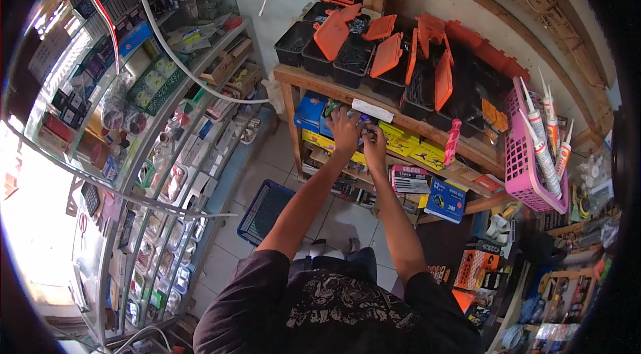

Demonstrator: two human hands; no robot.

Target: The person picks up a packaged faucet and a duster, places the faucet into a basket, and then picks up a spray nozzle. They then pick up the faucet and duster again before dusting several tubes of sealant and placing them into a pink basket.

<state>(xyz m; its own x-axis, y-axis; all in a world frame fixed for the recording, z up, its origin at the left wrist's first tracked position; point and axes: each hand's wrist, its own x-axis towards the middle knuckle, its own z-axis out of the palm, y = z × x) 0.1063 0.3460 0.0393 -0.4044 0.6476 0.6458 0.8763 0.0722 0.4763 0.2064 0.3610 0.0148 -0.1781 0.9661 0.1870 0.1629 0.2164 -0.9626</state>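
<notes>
My left hand (344,131) reaches to the shelf under the black bins, fingers stretched out and apart over small green and purple items. Beside it, my right hand (374,141) has its fingers curled together at something small and dark that I cannot make out. A blue box (310,111) stands just left of my left hand. To the right of my right hand lie yellow boxes (400,141). A white label strip (372,110) is on the shelf edge above both hands.
Black bins (354,60) with orange lids line the wooden bench top. On the right, a pink basket (517,147) holds sealant tubes (544,153). A blue crate (248,215) sits on the tiled floor. Glass display shelves (193,173) run along the left; a white cable (177,60) hangs there.
</notes>
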